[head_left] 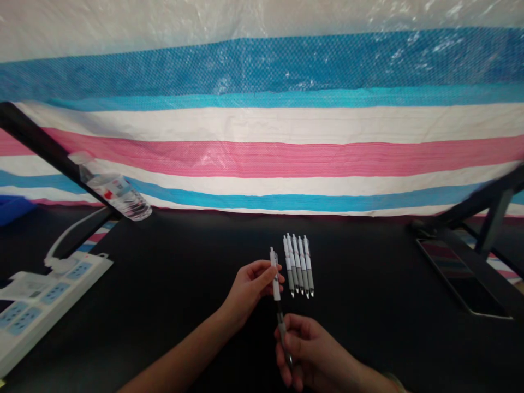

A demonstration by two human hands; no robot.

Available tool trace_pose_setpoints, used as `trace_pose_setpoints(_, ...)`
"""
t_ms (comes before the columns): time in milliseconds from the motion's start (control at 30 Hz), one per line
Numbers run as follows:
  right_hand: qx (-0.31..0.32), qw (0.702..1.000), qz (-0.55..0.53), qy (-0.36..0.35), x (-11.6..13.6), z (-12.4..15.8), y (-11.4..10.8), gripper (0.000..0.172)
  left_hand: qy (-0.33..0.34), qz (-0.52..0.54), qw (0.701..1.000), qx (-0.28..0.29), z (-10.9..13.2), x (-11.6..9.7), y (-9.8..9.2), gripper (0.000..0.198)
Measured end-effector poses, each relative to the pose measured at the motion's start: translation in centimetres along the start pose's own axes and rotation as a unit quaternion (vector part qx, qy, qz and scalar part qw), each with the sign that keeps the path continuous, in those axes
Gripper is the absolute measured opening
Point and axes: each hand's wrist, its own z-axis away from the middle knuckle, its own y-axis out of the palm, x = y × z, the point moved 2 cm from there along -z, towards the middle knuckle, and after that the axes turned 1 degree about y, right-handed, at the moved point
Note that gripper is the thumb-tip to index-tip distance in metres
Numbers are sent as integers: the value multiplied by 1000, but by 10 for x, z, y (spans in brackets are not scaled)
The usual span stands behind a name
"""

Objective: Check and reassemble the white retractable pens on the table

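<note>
My left hand (252, 286) is closed on the white upper barrel (276, 291) of a click pen, its clicker pointing away from me. Below it, my right hand (305, 349) pinches the grey lower barrel (281, 326) with the metal tip toward me. A thin dark section shows between the two barrel parts; whether they are still joined I cannot tell. Just right of my left hand, several white pens with grey grips (299, 267) lie side by side on the black table (196, 245), tips toward me.
A white power strip (61, 305) with a plugged-in cable lies at the left. Behind it a clear plastic bottle (123, 196) leans tilted by a black bar. On the right lies a dark phone (462, 281) near a black stand. A striped plastic sheet (262, 158) hangs behind the table.
</note>
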Motion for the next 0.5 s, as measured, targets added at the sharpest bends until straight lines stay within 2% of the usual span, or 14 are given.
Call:
trace_pose_setpoints(300,37,999,17,4,-5,0,-3,43,44,55,995,-63,-10,-14,-10,45)
trace_pose_setpoints(500,23,1000,19,7,-3,0,-1,45,46,65,994,-78,-12,-16,-13,44)
